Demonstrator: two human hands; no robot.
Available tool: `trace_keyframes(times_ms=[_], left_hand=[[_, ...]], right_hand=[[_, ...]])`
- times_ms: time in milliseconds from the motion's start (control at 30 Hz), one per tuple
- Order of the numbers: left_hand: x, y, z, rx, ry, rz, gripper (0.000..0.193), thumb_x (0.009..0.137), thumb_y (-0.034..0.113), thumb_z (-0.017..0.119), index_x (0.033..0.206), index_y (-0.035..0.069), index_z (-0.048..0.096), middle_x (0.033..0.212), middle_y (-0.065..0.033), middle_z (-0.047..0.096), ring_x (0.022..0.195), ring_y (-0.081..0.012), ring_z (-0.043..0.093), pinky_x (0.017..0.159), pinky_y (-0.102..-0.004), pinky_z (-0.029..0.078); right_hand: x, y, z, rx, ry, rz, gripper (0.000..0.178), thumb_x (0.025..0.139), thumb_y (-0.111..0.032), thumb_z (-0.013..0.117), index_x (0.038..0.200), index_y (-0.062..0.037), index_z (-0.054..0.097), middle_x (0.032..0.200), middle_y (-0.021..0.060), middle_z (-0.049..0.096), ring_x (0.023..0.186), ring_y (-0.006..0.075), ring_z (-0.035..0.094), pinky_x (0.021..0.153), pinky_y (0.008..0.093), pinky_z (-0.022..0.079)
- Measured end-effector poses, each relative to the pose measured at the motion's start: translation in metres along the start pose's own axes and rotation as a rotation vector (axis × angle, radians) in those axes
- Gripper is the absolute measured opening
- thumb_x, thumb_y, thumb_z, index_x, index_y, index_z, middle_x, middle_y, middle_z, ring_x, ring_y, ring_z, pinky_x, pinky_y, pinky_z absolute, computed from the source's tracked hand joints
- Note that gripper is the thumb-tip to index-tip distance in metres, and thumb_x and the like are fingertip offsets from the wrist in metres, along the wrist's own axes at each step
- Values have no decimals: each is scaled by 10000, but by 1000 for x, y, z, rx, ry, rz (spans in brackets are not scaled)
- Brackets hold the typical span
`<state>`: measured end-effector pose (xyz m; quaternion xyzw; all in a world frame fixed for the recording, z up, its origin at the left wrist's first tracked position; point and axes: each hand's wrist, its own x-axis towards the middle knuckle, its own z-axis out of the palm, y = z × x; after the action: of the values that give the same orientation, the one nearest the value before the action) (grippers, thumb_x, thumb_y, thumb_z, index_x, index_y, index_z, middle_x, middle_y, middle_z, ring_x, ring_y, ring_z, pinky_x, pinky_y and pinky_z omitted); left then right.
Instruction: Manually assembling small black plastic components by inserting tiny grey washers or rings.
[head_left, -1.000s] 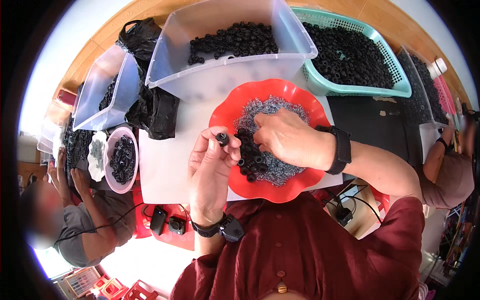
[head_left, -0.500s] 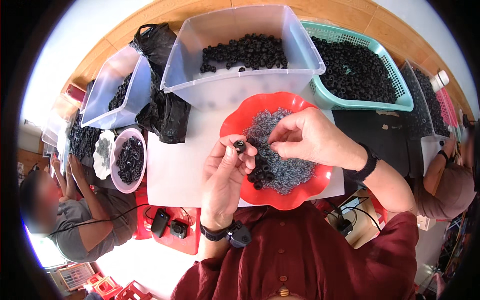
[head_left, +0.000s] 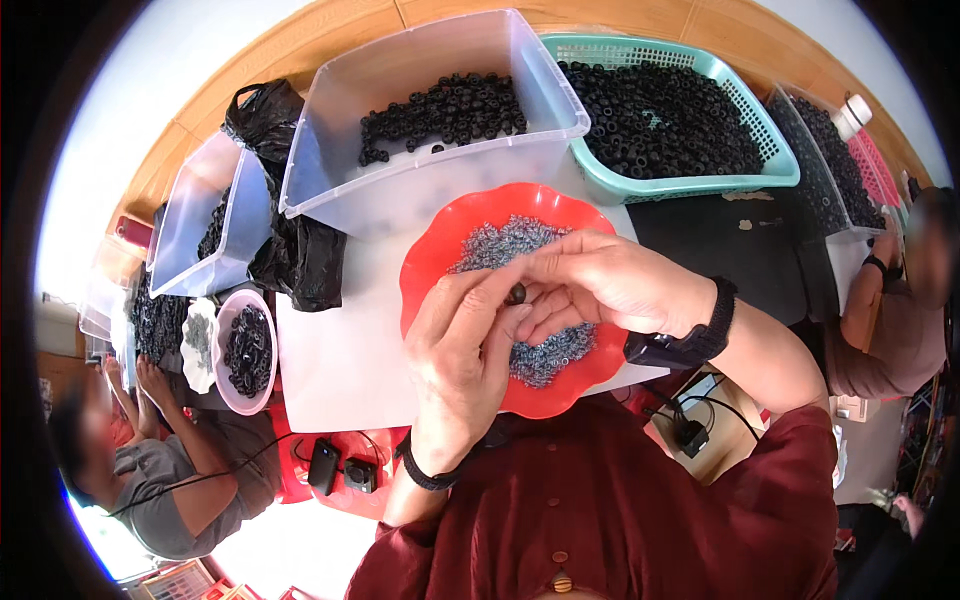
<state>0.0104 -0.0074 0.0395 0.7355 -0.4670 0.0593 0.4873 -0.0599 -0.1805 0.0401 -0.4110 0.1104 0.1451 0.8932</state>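
Note:
Both hands meet over a red scalloped dish (head_left: 423, 240) filled with small silvery-grey spring-like pieces (head_left: 548, 358). Between the fingers of my left hand (head_left: 462, 345) sits a small round black part (head_left: 515, 294). My right hand (head_left: 610, 285) is closed, its thumb and fingertips brought together right against that part. Whatever the right fingertips pinch is hidden behind the fingers. The loose black parts that lay on the dish's left side are covered by my left hand.
A clear tub (head_left: 425, 185) and a teal basket (head_left: 690, 185) of black parts stand behind the dish. A black plastic bag (head_left: 300, 260), a pink bowl (head_left: 232, 397) and another tub (head_left: 225, 250) lie left. People sit at both sides; devices rest on a red stool (head_left: 355, 500).
My right hand has come from the silvery pieces to the black part in my left hand. The left hand has turned, its back now showing. The view has shifted slightly.

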Motion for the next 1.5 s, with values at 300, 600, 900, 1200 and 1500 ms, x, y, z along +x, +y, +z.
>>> trace_keyframes(times_ms=[300,600,900,1200,1500], left_hand=[[-4,1,1,-50,-16,-135,268,763,-36,680,1022,35,682,933,-107,636,833,-225,634,718,-304,511],[-4,0,2,-159,-19,-224,260,798,-18,662,1050,40,692,937,-94,640,823,-171,619,715,-262,490],[-6,-3,5,-219,-44,-273,249,828,-7,641,1069,34,687,935,-82,628,830,-152,590,715,-251,466],[-9,-4,6,-270,-40,-304,232,851,4,626,1076,25,679,936,-72,606,837,-139,569,734,-244,455],[-13,-9,7,-364,-15,-350,201,876,11,601,1068,3,657,944,-55,593,831,-115,562,738,-231,450]], right_hand=[[-10,-5,0,-235,108,16,251,924,-150,589,1089,36,627,977,133,682,804,165,682,757,263,564],[-16,-9,2,-264,112,12,236,924,-185,601,1021,25,646,903,112,685,757,139,669,715,251,558],[-16,-5,1,-188,115,35,218,891,-157,631,991,36,645,891,152,682,740,177,683,684,275,581],[-11,3,0,-50,103,48,189,893,-169,616,896,17,647,798,104,665,652,145,653,630,261,555],[-3,10,-2,-10,80,57,177,865,-178,631,778,-25,635,677,17,594,546,85,550,548,229,513]])
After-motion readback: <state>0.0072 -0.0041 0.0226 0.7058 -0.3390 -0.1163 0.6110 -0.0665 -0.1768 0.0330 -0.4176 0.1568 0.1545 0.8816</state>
